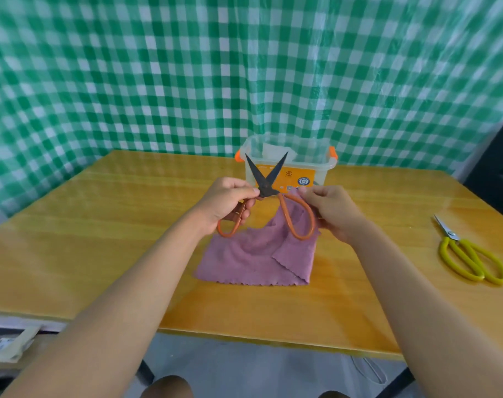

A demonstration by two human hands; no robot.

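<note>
Left hand (227, 203) and right hand (332, 211) each grip one orange loop of the scissors (264, 191). Dark blades splay. Scalloped purple cloth (256, 259) lies beneath.

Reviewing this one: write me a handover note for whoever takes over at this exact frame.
Left hand: grips one handle loop of the orange-handled scissors, thumb near the pivot.
Right hand: holds the other loop; a corner of the purple cloth rises to its fingertips.
Things: the rest of the cloth lies on the table.
Done: scissors lifted, blades spread open, pointing away.
Left: nothing is between the blades yet; likely bring the cloth to them.
</note>
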